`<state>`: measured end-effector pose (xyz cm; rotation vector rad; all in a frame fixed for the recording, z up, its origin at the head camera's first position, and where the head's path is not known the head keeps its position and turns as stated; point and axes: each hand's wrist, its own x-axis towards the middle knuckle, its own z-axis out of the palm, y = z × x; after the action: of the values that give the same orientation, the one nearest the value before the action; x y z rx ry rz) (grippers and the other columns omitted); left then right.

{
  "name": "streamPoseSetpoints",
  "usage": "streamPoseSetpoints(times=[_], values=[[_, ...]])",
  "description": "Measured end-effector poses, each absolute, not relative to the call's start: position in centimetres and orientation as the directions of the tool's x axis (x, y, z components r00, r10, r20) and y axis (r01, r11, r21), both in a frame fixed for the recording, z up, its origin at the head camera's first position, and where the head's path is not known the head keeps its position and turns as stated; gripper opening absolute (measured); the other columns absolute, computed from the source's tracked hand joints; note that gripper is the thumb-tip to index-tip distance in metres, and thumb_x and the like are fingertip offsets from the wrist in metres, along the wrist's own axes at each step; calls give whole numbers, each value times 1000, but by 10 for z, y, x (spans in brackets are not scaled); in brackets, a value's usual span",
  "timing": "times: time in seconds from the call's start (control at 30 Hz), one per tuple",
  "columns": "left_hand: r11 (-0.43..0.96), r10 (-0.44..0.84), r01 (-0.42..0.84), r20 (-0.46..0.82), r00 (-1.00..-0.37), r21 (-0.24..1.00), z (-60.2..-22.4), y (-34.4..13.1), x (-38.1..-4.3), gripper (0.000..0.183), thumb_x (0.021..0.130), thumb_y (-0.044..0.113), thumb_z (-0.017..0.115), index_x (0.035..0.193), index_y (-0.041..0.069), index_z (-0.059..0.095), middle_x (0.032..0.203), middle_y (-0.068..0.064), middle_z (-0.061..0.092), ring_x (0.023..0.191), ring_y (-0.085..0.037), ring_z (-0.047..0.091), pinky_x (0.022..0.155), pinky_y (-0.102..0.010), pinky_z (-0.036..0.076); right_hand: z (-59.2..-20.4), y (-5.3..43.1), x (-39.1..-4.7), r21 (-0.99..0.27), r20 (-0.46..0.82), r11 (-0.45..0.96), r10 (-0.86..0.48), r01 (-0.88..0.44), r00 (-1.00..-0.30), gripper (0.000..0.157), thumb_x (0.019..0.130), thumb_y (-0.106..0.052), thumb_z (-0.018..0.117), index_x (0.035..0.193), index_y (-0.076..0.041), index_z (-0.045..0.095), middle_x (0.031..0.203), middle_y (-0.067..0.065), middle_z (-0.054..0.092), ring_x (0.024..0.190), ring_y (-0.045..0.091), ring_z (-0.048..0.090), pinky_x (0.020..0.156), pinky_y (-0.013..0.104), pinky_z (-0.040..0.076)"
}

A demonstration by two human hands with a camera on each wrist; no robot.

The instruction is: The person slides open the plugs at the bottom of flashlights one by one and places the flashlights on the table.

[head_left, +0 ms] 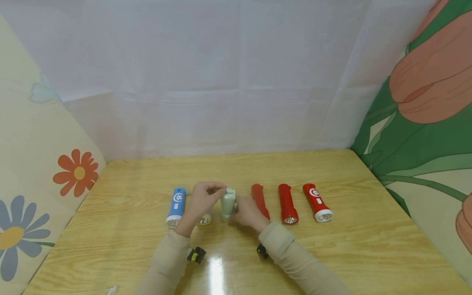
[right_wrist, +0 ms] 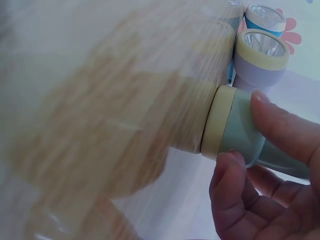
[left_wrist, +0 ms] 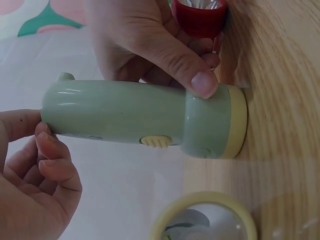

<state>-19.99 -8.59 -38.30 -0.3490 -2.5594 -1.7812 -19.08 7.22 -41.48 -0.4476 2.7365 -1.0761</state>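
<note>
A pale green flashlight (head_left: 228,203) with a cream rim stands upright, lens end down on the table, in the middle of the head view. My right hand (head_left: 249,212) grips it low, with thumb and fingers around the wide head (right_wrist: 243,127). Up at the tail end, my left hand (head_left: 203,199) pinches the flashlight between its fingertips. A ridged cream switch (left_wrist: 156,141) shows on the body in the left wrist view. Just left of it lies a lavender flashlight (right_wrist: 257,75) with a cream rim, mostly hidden behind my left hand in the head view.
A blue flashlight (head_left: 177,206) lies at the row's left end. To the right lie two red flashlights (head_left: 286,203) and a red one with a white rim (head_left: 316,200). White cloth (head_left: 228,82) hangs behind the wooden table (head_left: 147,172).
</note>
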Motion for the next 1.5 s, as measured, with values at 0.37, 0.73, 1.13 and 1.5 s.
streamPoseSetpoints(times=[0.37,0.73,1.13,1.5], values=[[341,159,157,108,-981,927,-380,-86,-204,7,81,6,67,87,3,71,79,-4,67,63,-13,53,56,-24,45,-415,72,-192,-683,-43,697,-340,-221,-939,48,65,-9,81,106,2,58,82,9,63,67,16,54,59,27,46],[377,178,129,65,-982,917,-374,-85,-207,5,79,4,68,83,2,70,73,-3,65,62,-14,53,56,-24,45,-412,71,-191,-686,-67,701,-327,-194,-943,51,66,-9,80,110,3,57,85,11,63,69,17,55,61,29,48],[419,180,102,28,-983,902,-370,-85,-207,6,79,7,69,83,4,70,75,-3,65,68,-17,56,62,-27,46,-413,71,-190,-686,-60,701,-323,-196,-945,51,65,-9,81,109,3,57,87,11,63,71,18,56,64,30,48],[442,200,133,47,-979,887,-369,-84,-207,6,79,7,69,83,4,70,74,-3,66,67,-16,57,62,-28,48,-412,71,-190,-681,-55,704,-324,-202,-944,49,66,-9,81,108,2,57,83,9,62,68,16,54,59,28,47]])
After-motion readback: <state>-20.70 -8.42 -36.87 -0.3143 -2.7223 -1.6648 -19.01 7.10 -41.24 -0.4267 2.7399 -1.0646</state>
